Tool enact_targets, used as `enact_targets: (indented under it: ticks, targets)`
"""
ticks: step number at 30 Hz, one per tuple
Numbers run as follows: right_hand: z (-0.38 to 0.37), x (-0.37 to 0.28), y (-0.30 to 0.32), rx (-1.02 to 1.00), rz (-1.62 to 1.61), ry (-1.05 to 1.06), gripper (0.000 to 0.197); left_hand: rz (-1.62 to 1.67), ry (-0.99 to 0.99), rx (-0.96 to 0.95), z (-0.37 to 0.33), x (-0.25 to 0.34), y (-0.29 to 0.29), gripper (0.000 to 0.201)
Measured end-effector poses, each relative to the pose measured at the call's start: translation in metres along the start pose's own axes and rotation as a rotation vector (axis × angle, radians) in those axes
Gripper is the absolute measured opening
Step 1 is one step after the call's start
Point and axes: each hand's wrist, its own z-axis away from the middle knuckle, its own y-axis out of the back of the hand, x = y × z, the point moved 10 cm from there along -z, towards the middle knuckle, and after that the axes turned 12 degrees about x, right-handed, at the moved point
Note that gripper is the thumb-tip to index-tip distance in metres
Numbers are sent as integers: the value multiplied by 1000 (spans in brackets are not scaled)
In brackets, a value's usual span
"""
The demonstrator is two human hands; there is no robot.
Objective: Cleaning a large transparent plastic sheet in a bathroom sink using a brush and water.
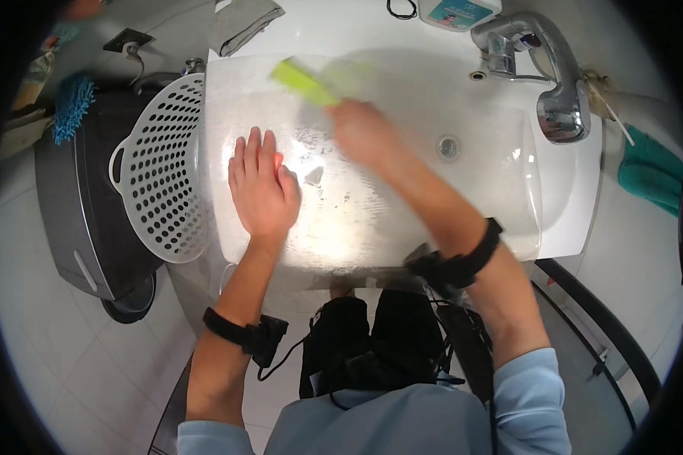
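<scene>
Head view, as I watch from beside the basin: the right hand has its fingers clamped round one end of a flat, yellow-green tool, motion-blurred over the far part of a wet, see-through panel lying across the white washbasin. The left hand lies flat on the panel's left side, fingers straight and slightly apart; a small red-orange piece shows beside them, too hidden to identify.

It looks like scrubbing. I'd press that left palm firmly so the slick panel can't slide, hold the tool low and use even, overlapping strokes, clear of the left fingertips.

Rightward strokes could meet the curved chrome faucet; on the left, the white perforated plastic colander crowds the edge. A folded grey cloth and a white bottle stand behind.
</scene>
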Motion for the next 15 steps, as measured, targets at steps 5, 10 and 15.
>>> enact_targets:
  ticks: [5, 10, 15]
  targets:
    - [-8, 36, 24, -103, -59, -90, 31, -37, -7, 9, 0, -7, 8, 48]
    - [-10, 26, 24, -50, -175, -96, 38, -16, 6, 1, -4, 0, 0, 47]
    - [-19, 46, 49, -139, -189, -73, 41, -27, 14, -1, 1, -7, 8, 47]
